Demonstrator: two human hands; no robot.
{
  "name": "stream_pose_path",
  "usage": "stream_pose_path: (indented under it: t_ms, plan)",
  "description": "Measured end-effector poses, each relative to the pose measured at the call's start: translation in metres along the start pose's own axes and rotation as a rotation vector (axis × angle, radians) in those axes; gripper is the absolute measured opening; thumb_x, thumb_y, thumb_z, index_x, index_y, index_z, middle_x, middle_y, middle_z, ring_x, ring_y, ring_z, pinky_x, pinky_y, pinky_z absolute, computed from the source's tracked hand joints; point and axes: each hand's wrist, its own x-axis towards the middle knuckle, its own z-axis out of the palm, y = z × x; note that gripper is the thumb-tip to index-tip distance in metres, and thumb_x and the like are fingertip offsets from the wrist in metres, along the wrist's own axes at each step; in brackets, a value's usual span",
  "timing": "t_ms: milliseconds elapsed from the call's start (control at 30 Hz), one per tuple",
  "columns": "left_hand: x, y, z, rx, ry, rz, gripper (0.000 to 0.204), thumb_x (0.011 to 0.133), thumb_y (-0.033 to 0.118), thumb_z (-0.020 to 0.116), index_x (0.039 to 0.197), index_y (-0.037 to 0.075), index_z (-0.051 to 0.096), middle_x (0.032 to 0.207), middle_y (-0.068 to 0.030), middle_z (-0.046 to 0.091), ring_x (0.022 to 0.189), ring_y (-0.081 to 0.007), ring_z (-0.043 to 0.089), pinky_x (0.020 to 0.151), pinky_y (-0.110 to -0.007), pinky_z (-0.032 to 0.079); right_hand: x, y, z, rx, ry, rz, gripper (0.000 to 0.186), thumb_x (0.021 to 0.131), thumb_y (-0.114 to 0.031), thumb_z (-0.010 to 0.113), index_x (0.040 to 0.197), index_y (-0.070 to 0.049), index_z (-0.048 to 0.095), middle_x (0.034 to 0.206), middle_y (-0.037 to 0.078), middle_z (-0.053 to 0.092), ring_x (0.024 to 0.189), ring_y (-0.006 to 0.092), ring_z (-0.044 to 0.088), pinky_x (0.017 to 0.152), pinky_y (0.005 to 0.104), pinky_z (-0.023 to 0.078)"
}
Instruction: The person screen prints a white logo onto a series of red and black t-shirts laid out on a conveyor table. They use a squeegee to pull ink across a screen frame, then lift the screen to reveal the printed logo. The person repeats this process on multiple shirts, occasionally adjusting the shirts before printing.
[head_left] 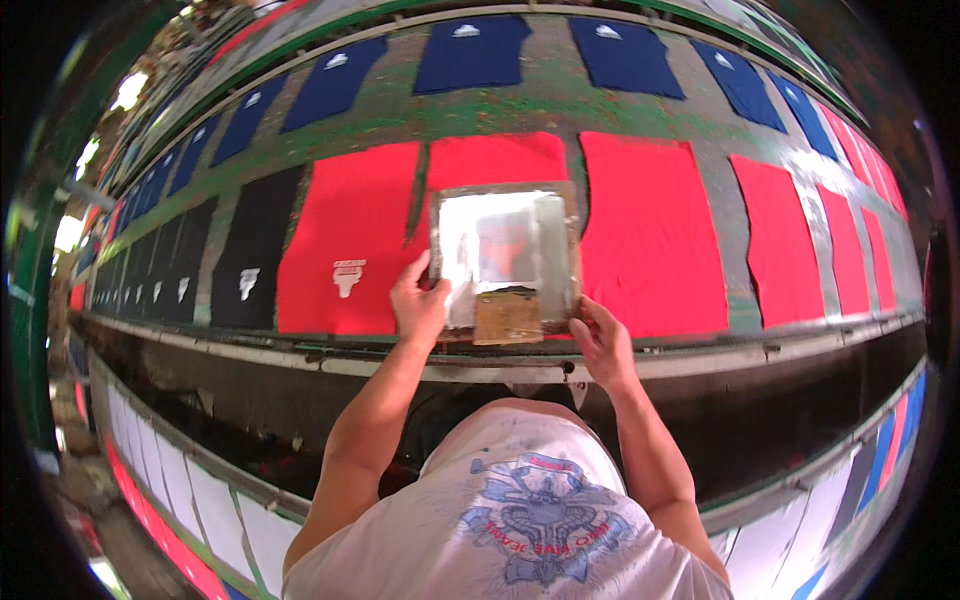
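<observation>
A screen-printing frame with dark edges and a pale, glossy mesh is held over a red fabric piece. My left hand grips its left side near the lower corner, fingers wrapped round the edge. At the lower right corner my right hand is closed on the same frame. A brown squeegee-like block rests on the frame's near edge. To the left lies a red piece with a small white print. On the right is a plain red piece. The frame hides much of the fabric under it.
Along the long table's near edge runs a pale rail. Black printed pieces continue leftward, and more red pieces rightward. Navy printed pieces line the far side. Behind me another table holds white pieces.
</observation>
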Motion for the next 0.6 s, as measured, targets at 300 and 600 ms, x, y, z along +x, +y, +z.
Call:
stream_pose_path:
  t_ms: [300, 600]
  plan:
    - [-0.012, -0.043, -0.021, 0.000, -0.042, -0.018, 0.062, 0.088, -0.004, 0.077, 0.148, -0.008, 0.066, 0.136, -0.0164, 0.077, 0.118, -0.0197, 0.074, 0.104, -0.035, 0.058, -0.009, -0.016, 0.033, -0.391, 0.065, 0.043, 0.037, 0.102, -0.029, 0.071, 0.135, -0.012, 0.076, 0.114, 0.024, 0.076, 0.111, 0.0453, 0.071, 0.095, 0.0522, 0.057]
    - [-0.015, -0.052, -0.011, 0.044, -0.095, -0.021, 0.063, 0.087, 0.000, 0.078, 0.148, -0.008, 0.066, 0.136, -0.0185, 0.077, 0.119, -0.0213, 0.075, 0.104, -0.036, 0.058, -0.014, 0.001, 0.028, -0.337, 0.134, 0.110, 0.028, 0.102, -0.029, 0.070, 0.122, -0.010, 0.077, 0.106, 0.026, 0.073, 0.104, 0.0488, 0.071, 0.087, 0.0539, 0.056]
